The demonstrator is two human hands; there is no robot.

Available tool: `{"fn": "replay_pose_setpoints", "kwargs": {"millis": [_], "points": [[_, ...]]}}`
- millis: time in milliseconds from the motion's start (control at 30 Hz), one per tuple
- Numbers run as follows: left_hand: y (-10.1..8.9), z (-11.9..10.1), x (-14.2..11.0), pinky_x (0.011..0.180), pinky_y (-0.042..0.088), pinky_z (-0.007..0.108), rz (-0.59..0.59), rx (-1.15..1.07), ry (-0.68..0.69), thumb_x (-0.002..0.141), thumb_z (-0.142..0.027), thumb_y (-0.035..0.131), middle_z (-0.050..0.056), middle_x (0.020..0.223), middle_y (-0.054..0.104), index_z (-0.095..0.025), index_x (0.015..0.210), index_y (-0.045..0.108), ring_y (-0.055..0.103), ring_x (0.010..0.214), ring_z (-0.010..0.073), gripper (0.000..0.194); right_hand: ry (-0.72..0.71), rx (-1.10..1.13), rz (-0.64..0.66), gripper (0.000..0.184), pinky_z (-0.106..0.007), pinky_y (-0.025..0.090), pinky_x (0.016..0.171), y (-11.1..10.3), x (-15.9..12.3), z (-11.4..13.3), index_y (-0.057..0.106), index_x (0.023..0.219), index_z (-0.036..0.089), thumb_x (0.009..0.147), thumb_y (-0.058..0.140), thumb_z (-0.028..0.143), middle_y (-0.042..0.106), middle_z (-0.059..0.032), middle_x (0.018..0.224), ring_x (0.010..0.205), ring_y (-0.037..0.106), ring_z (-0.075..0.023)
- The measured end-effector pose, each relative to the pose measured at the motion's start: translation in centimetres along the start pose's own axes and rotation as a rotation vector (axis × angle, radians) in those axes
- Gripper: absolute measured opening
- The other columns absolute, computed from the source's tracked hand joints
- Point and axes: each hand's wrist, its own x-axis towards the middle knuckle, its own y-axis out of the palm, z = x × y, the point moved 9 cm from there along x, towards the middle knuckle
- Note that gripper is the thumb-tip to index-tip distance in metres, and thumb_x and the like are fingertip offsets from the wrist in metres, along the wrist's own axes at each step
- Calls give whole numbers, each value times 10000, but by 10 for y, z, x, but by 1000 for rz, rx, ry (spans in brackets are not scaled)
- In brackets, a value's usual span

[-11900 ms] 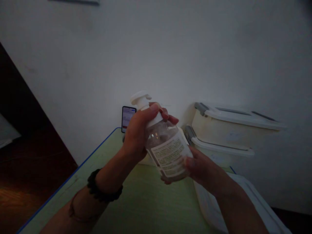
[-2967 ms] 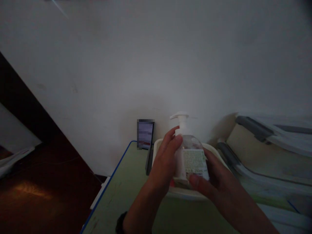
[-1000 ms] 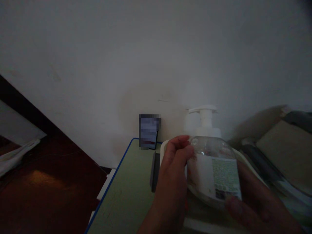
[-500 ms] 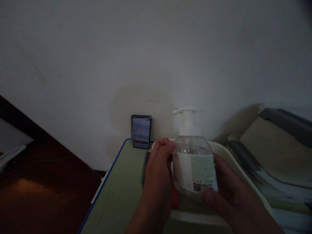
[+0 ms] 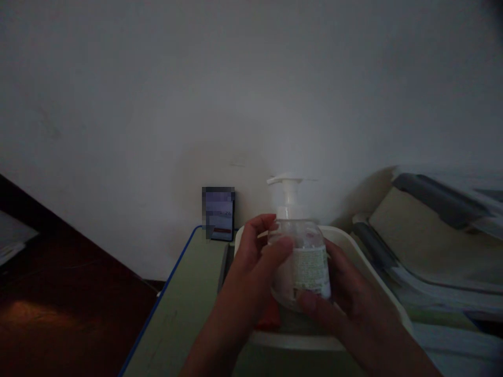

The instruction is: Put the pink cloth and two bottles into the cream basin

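Observation:
A clear pump bottle [image 5: 310,267] with a white pump head and a green-printed label is held upright between both hands. My left hand [image 5: 255,262] grips its upper left side, with the thumb across the front near the shoulder. My right hand [image 5: 353,293] wraps round the lower right side, thumb at the bottom edge of the label and fingers behind. Below the bottle lies a white basin [image 5: 302,341]. Something red [image 5: 270,317] shows inside it, partly hidden by my left hand, and I cannot make out what it is.
A phone [image 5: 220,214] leans against the wall at the back of a green table [image 5: 168,309] with a blue edge. A grey object [image 5: 223,269] lies beside the basin. At right are grey-and-white folded frames [image 5: 424,199]. Dark red floor lies left.
My left thumb has moved onto the front of the bottle, where before it was at the side. The whole view has shifted, so the bottle and phone appear further left.

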Motion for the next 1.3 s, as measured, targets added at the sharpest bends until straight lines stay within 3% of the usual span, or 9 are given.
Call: {"fn": "replay_pose_setpoints", "kwargs": {"millis": [133, 233, 367, 600, 767, 900, 1033, 1133, 1300], "points": [[6, -6, -4, 839, 481, 339, 123, 244, 49, 790, -310, 652, 76, 1172, 606, -218, 1208, 457, 608, 993, 214, 470, -117, -224, -105, 698, -393, 509, 905, -13, 1, 8, 364, 1340, 296, 719, 679, 353, 502, -74, 1359, 1235, 486, -280], [11, -5, -6, 855, 486, 361, 200, 283, 51, 799, -315, 647, 84, 1149, 630, -209, 1180, 491, 618, 995, 229, 425, -269, -445, -197, 698, -451, 470, 933, -21, -2, 22, 385, 1319, 268, 692, 689, 302, 493, -102, 1322, 1200, 492, -307], [16, -3, -9, 844, 492, 349, 187, 254, 21, 772, -279, 675, 73, 1100, 648, -209, 1174, 477, 636, 958, 218, 453, -353, -578, -243, 666, -483, 475, 894, -19, -5, 31, 383, 1277, 228, 691, 685, 322, 513, -131, 1215, 1101, 537, -307], [15, -7, -7, 780, 487, 296, 7, 160, 76, 724, -255, 701, 52, 973, 672, -176, 1082, 528, 626, 891, 192, 406, -367, -535, -207, 690, -479, 442, 940, -10, -3, 32, 356, 1272, 204, 675, 686, 309, 479, -126, 1214, 1133, 511, -292], [29, -28, -17, 833, 477, 291, 116, 187, 242, 806, -353, 616, 65, 1078, 659, -192, 1176, 510, 617, 961, 191, 417, -361, -420, -226, 677, -452, 471, 895, -26, -13, 48, 410, 1241, 210, 649, 721, 316, 517, -110, 1183, 1080, 541, -283], [39, -35, -37, 857, 465, 317, 300, 496, 261, 912, -428, 418, 83, 1200, 619, -236, 1342, 409, 614, 979, 184, 471, -298, -180, -206, 613, -404, 488, 868, -49, -28, 59, 438, 1226, 224, 697, 712, 364, 579, -92, 1168, 1027, 587, -255], [41, -3, -59, 912, 425, 461, 491, 1203, 113, 726, -364, 693, 143, 1151, 656, -182, 1174, 612, 593, 1041, 322, 491, -295, 23, -214, 503, -325, 506, 808, -71, -43, 68, 490, 1162, 212, 730, 692, 373, 649, -54, 1048, 924, 621, -206], [41, 10, -67, 934, 408, 476, 489, 1435, 115, 770, -223, 619, 158, 1145, 666, -163, 1127, 650, 592, 1074, 337, 363, -285, 175, -222, 438, -297, 512, 735, -82, -49, 65, 536, 1096, 215, 721, 696, 375, 688, -21, 929, 835, 633, -189], [47, 13, -85, 913, 426, 438, 426, 1488, 201, 841, -185, 485, 145, 1127, 678, -182, 1109, 665, 620, 1045, 301, 323, -237, 162, -182, 392, -298, 497, 765, -85, -60, 41, 591, 1034, 190, 708, 694, 380, 711, -36, 934, 869, 641, -209]]}}
